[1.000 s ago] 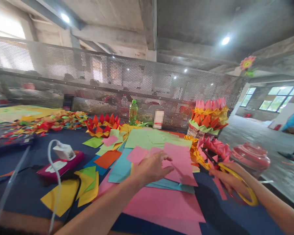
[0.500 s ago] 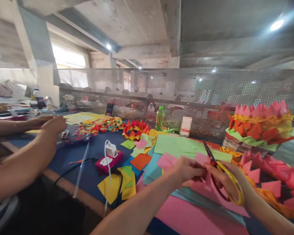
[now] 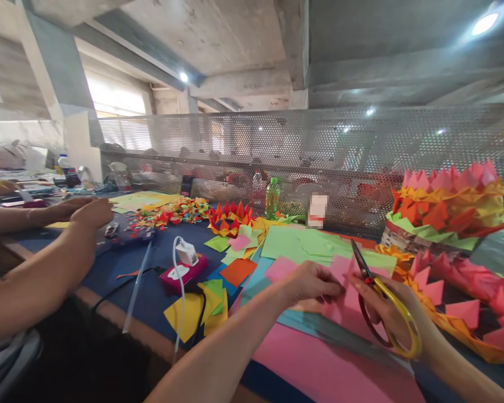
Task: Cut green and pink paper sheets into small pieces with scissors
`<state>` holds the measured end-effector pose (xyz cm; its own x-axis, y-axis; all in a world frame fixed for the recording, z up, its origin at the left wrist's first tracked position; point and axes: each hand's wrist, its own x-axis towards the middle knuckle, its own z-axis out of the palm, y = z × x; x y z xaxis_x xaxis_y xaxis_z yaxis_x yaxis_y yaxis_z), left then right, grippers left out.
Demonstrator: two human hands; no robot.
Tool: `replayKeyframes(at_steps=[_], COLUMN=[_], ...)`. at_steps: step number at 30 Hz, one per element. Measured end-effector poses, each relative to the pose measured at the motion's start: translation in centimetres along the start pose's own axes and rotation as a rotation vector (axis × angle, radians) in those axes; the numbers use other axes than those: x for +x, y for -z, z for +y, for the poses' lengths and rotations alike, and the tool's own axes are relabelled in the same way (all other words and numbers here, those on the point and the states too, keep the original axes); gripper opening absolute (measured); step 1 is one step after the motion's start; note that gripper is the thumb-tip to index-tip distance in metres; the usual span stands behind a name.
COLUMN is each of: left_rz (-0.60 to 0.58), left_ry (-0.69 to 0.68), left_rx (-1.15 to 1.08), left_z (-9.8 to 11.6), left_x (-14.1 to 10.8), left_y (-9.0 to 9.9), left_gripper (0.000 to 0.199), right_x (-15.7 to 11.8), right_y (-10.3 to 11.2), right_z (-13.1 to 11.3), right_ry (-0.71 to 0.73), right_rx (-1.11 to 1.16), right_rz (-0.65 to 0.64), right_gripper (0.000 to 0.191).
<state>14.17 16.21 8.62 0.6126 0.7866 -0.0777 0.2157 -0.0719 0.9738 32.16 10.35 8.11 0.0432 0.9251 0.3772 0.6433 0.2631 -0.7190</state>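
My right hand [image 3: 388, 308] is closed around a pair of scissors [image 3: 412, 330] with a yellow-and-red handle, their dark blades pointing up and away. Its thumb and forefinger also meet the edge of a pink paper piece [image 3: 343, 271]. My left hand [image 3: 313, 282] pinches the same pink paper from the other side, a short gap away from the right fingers. Underneath lie stacked sheets: light green paper [image 3: 306, 243], blue paper [image 3: 256, 277] and a large pink sheet [image 3: 319, 364]. To the right are folded pink paper points [image 3: 462, 313] on an orange strip.
A tiered paper flower piece [image 3: 441, 207] stands at the right. A magenta power strip [image 3: 189, 274] with a white charger, yellow squares [image 3: 187, 316] and a green bottle [image 3: 272, 198] are on the table. Another person's arms [image 3: 50, 268] reach in from the left. A perforated metal screen [image 3: 340, 145] runs behind.
My left hand has drawn a little to the left, away from my right fingers, and more of the pink paper shows between them. The view has shifted slightly.
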Motion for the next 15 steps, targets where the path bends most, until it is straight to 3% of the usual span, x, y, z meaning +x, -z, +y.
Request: replayKeyframes(at_steps=[2, 4, 6, 10, 12, 15], left_rz=[0.421, 0.682, 0.862, 1.048, 1.076, 1.101], left_ry=[0.029, 0.098, 0.231, 0.437, 0.474, 0.421], left_rx=[0.522, 0.666, 0.745, 0.8, 0.796, 0.778], left_z=[0.8, 1.4, 1.5, 0.1, -0.7, -1.0], left_x=[-0.4, -1.1, -1.8, -3.1, -3.4, -3.3], left_y=[2.3, 5.3, 8.5, 12.8, 13.6, 13.2], left_gripper=[0.015, 0.022, 0.022, 0.018, 0.017, 0.026], right_x=[0.0, 0.0, 0.0, 0.3, 0.6, 0.9], right_y=[0.1, 0.3, 0.6, 1.1, 1.1, 1.2], right_z=[0.3, 0.6, 1.0, 1.8, 2.2, 2.8], right_ry=[-0.037, -0.057, -0.038, 0.028, 0.037, 0.049], right_rx=[0.091, 0.136, 0.111, 0.011, -0.001, -0.012], right_rz=[0.008, 0.004, -0.007, 0.003, 0.013, 0.017], right_gripper=[0.029, 0.028, 0.028, 0.028, 0.033, 0.038])
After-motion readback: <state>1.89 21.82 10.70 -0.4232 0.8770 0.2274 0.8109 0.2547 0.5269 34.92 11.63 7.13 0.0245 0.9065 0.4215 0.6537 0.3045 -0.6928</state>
